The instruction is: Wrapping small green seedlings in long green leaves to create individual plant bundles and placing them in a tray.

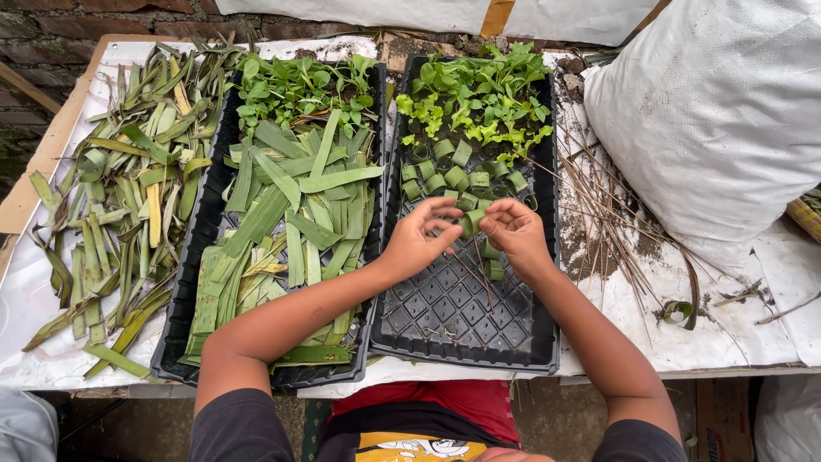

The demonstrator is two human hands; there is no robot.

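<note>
Head view shows my left hand (pixel 416 241) and right hand (pixel 516 235) meeting over the right tray (pixel 462 334), both pinching one leaf strip (pixel 472 222) between curled fingers, closed lightly on it and not wide. The strip sits just above the tray's ribbed floor, bent into a loop between my fingertips. I judge that I am in the middle of rolling the strip into a small ring; the next move seems to call for a firm pinch to keep the curl tight and a steady set-down beside the finished leaf rings (pixel 453 178), which stand in rows just beyond my hands. Two more rings (pixel 492 261) lie under my right hand, close enough to be knocked. Behind the rows, seedlings (pixel 475 98) fill the far end of that tray. The left tray (pixel 184 299) holds cut flat strips (pixel 291 214) and more seedlings at its far end. A heap of leaf trimmings (pixel 120 188) covers the desk (pixel 727 334) at far left. On the right lie thin dry sticks (pixel 599 214), scattered soil, one stray ring (pixel 678 312) and a big white sack (pixel 718 111), all well apart from my hands.
</note>
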